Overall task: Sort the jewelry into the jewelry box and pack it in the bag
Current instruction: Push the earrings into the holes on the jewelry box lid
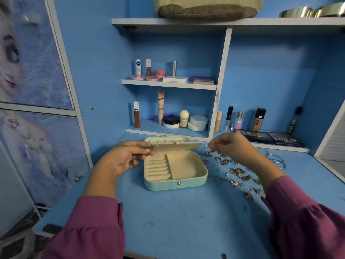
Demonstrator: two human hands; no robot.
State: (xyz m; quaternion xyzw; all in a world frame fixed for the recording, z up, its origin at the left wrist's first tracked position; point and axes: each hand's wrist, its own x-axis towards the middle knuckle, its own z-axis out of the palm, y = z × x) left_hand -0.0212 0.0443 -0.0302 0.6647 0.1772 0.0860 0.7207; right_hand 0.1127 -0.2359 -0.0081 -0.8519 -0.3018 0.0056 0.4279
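The mint jewelry box (175, 181) sits open on the blue table (186, 221), its cream lining showing ring rolls on one side and a plain compartment beside them. Above the box's back edge, the left hand (123, 161) pinches a small gold earring (152, 146) between thumb and fingertips, against a cream flap (179, 146) that juts out level over the compartments. The right hand (231, 146) hovers just past the box's right end, fingers curled as if pinching something tiny; what it holds, if anything, cannot be made out. On the table to the right of the box lies scattered jewelry (237, 171): chains, earrings and thin bangles (274, 157). Behind the box, shelves carry cosmetics (171, 119).
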